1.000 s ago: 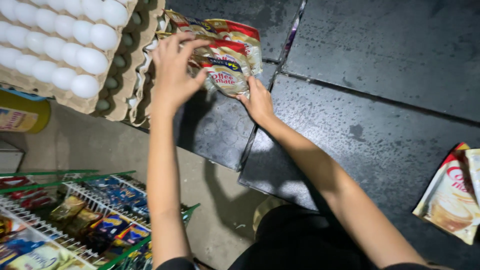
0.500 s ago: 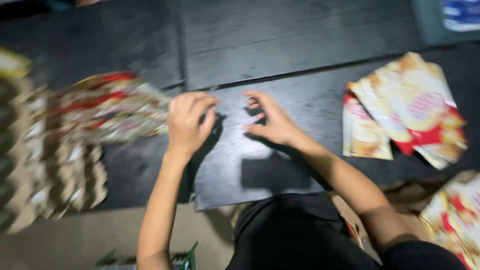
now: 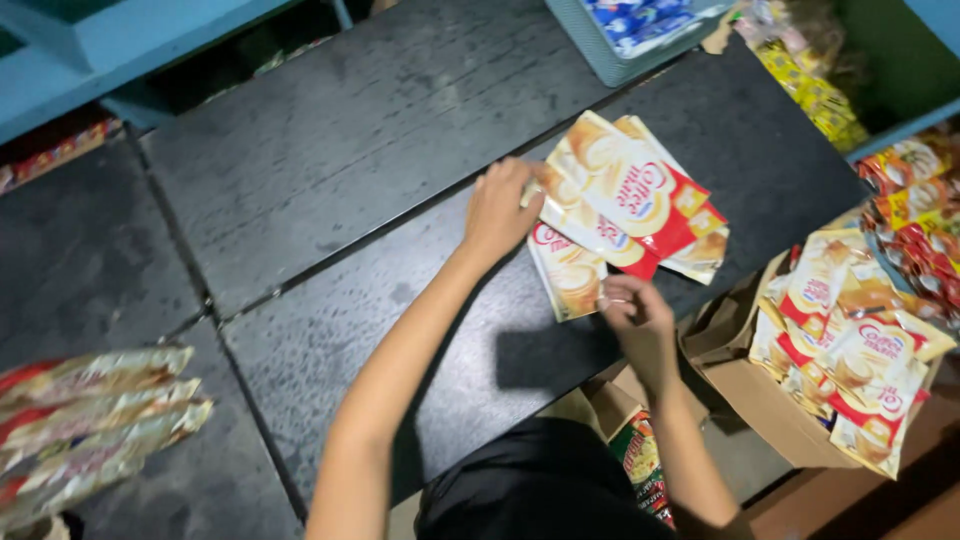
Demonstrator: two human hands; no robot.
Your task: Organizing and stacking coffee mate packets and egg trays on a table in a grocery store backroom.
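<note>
A: Start at the fingers. What are they doing?

B: The left hand lies fingers-down and slightly spread on the upper-left edge of a fanned stack of cream, red and gold foil sachets, pressing it to the black wooden counter. The right hand curls its fingertips at the lower corner of the bottom sachet; it looks like a pinch, though I cannot tell for sure from this angle.

A: And the stack itself?

B: Flat on the counter, right of centre, fanned rather than square.

A: So how to gather it well?

B: I'd judge: keep the left palm as an anchor, slide the right fingers under the bottom corner, and square the edges before lifting, since slick foil tends to slip apart.

A: What surrounds it?

B: An open brown cardboard box of similar sachets just right, a teal plastic basket beyond, and another strip of packets well apart at far left.
</note>
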